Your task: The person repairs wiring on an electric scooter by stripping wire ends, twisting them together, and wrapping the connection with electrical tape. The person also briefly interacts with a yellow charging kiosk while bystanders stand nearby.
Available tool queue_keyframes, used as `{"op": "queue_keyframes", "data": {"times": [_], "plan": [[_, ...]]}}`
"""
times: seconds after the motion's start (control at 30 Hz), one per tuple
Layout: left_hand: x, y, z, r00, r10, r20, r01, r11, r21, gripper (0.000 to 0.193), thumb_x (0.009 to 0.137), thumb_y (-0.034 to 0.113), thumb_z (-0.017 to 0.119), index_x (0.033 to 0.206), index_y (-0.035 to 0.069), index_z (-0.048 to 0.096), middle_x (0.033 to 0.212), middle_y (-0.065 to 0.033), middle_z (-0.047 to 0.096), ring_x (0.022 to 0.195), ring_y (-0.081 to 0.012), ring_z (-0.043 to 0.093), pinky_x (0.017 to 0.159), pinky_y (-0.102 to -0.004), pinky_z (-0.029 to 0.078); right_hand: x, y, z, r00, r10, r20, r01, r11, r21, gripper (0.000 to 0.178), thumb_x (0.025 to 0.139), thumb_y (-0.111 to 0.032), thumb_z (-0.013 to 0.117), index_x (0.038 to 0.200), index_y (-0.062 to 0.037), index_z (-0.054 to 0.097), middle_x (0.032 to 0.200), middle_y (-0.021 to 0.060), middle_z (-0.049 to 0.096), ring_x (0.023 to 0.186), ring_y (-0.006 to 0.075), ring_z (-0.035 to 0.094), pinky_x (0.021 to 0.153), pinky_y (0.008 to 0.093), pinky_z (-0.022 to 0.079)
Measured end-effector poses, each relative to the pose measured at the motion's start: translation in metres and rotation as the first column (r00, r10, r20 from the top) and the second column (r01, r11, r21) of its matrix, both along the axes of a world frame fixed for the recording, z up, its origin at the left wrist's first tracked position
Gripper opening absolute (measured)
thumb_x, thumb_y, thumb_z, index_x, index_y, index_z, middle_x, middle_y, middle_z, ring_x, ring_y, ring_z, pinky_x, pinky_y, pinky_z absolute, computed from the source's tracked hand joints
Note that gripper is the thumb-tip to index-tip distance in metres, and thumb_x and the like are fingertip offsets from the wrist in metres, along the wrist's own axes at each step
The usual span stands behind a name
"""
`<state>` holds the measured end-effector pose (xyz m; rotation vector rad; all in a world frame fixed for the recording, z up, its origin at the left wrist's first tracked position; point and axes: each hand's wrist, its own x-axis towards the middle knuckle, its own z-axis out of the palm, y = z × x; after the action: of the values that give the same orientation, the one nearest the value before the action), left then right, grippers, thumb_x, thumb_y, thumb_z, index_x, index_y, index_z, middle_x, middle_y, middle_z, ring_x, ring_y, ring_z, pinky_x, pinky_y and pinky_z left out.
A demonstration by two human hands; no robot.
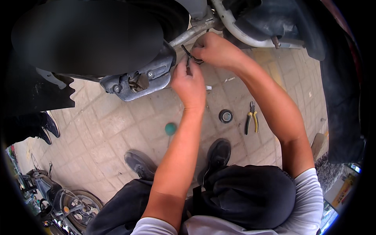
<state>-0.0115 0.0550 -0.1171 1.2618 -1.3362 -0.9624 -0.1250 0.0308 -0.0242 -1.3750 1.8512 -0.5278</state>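
Note:
My left hand [189, 87] is raised with thumb and fingers pinched on a thin black wire [185, 49] below a silver metal tube [194, 32]. On the same wire, a little farther and to the right, my right hand [216, 50] closes with curled fingers. The two hands are close together, and the fingertips hide part of the wire. Left of them is the underside of a vehicle's grey part [156, 80] with bolts. On the paving below lie pliers [251, 118] with yellow and black handles and a roll of black tape [225, 116].
A round green thing [170, 129] lies on the paving left of the tape. A small white piece [230, 79] rests near my right forearm. Another person's shoes [50, 125] stand at the left. A parked motorbike [74, 205] is at lower left. Curved metal tubing [239, 35] spans the top.

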Motion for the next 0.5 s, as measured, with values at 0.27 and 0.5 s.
{"op": "queue_keyframes", "data": {"times": [0.27,0.5], "plan": [[0.001,0.001,0.003,0.998,-0.023,-0.063,0.020,0.999,-0.044,0.027,0.086,0.004,0.063,0.111,-0.004,0.060,0.085,-0.0066,0.067,0.066,-0.0086,0.059,0.061,-0.0239,0.050,0.001,0.008,-0.011,0.999,-0.021,0.034,0.027,0.983,-0.184,0.022,0.074,-0.014,0.060,0.077,0.0072,0.066,0.068,0.0206,0.063,0.064,0.0260,0.063,0.062,0.0380,0.049],[0.004,0.000,0.013,0.998,-0.063,0.016,0.064,0.995,-0.079,0.023,0.087,0.005,0.063,0.108,-0.002,0.064,0.089,-0.0070,0.069,0.076,-0.0105,0.064,0.068,-0.0254,0.052,0.001,0.014,-0.012,0.999,0.000,0.032,0.007,0.976,-0.219,0.022,0.076,-0.013,0.059,0.081,0.0079,0.063,0.070,0.0168,0.062,0.066,0.0201,0.058,0.062,0.0353,0.047]]}}
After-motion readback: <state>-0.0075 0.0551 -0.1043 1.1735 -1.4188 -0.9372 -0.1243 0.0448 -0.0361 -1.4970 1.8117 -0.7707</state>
